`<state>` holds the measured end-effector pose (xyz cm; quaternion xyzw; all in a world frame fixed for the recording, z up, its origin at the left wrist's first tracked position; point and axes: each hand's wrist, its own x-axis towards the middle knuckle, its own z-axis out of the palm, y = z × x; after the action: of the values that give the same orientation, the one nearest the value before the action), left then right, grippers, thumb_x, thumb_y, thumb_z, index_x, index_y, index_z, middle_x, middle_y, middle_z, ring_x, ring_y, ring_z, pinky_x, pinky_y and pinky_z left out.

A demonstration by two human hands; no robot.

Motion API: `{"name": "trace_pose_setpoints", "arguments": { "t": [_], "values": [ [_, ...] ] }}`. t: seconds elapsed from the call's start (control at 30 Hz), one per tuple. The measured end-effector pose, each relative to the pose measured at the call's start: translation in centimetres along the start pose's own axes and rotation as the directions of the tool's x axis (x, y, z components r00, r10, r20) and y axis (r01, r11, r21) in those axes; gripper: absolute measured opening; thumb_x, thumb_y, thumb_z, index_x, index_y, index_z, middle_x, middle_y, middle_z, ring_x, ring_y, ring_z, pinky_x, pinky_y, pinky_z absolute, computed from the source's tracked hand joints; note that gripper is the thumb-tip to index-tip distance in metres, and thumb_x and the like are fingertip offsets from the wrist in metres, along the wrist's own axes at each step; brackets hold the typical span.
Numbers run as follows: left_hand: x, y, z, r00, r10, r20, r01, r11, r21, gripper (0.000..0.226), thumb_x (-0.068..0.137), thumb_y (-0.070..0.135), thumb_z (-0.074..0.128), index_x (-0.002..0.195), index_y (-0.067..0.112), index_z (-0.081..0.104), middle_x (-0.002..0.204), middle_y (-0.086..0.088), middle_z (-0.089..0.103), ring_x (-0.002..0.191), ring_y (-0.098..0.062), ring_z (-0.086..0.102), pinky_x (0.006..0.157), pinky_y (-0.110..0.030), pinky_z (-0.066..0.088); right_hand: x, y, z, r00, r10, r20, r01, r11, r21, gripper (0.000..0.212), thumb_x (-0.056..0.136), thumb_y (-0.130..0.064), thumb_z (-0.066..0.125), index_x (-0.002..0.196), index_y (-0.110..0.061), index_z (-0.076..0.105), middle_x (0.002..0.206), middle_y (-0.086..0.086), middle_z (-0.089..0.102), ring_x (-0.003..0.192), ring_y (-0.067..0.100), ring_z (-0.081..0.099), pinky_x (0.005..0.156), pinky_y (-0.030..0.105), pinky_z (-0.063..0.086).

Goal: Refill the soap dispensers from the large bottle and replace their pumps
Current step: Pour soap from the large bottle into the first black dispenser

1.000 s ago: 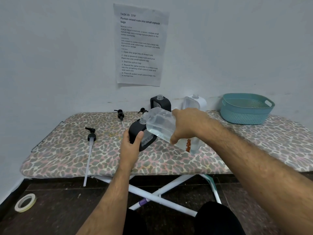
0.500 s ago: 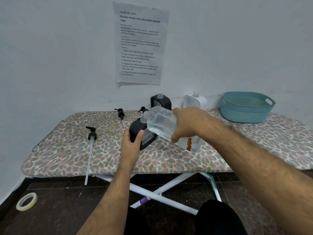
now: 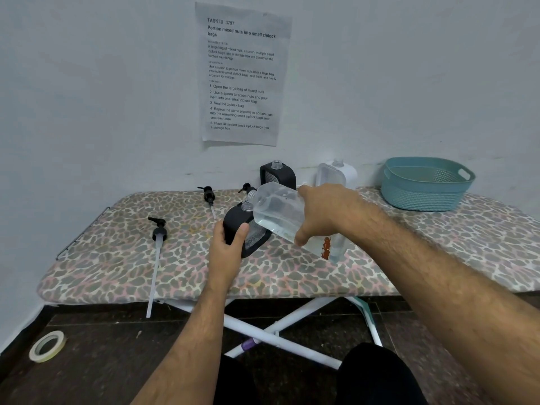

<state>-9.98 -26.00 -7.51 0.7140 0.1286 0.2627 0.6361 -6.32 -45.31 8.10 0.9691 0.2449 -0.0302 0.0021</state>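
Illumination is even, diffuse and moderately bright, with a cool bluish cast over the pale painted wall. No light source is in view. Shadows are soft and weak; the darkest area lies under the leopard-print covered table, over the dark brown floor. No strong glare; faint highlights show on the clear plastic large bottle. Wide-angle distortion bows the table edge and stretches the forearms toward the lower corners. Focus is acceptable centrally: larger text on the white printed paper sheet is legible, smaller lines soft. Slight softness appears at frame edges.
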Motion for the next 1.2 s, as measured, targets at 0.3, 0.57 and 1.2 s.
{"name": "trace_pose_setpoints", "arguments": {
  "t": [0.3,0.57,1.2],
  "values": [
    [-0.09,0.08,0.03,1.000,-0.004,-0.001,0.004,1.000,0.002,0.041,0.093,0.038,0.062,0.129,0.020,0.054,0.120,0.002,0.065,0.110,-0.014,0.063,0.098,-0.044,0.052,-0.02,-0.01,-0.06,1.000,-0.002,0.005,0.002,1.000,0.000,0.092,0.066,-0.058,0.081,0.140,-0.023,0.040,0.109,-0.004,0.059,0.090,0.017,0.051,0.067,0.033,0.046],
    [-0.10,0.13,0.05,1.000,-0.003,0.003,0.003,1.000,-0.009,0.034,0.093,0.037,0.062,0.123,0.024,0.055,0.117,0.003,0.066,0.108,-0.015,0.064,0.097,-0.046,0.052,-0.06,-0.10,-0.30,1.000,-0.007,0.005,0.007,1.000,-0.008,0.089,0.065,-0.058,0.081,0.136,-0.022,0.041,0.097,-0.006,0.053,0.089,0.017,0.053,0.070,0.034,0.049],
    [-0.16,0.30,0.03,1.000,-0.011,0.001,0.011,1.000,-0.008,0.032,0.094,0.036,0.062,0.124,0.027,0.054,0.117,0.005,0.065,0.108,-0.014,0.064,0.095,-0.042,0.054,-0.27,-0.15,-0.30,1.000,-0.005,-0.001,0.005,1.000,-0.003,0.091,0.066,-0.058,0.081,0.140,-0.022,0.040,0.100,-0.005,0.053,0.088,0.016,0.051,0.067,0.032,0.046]
  ]
}}
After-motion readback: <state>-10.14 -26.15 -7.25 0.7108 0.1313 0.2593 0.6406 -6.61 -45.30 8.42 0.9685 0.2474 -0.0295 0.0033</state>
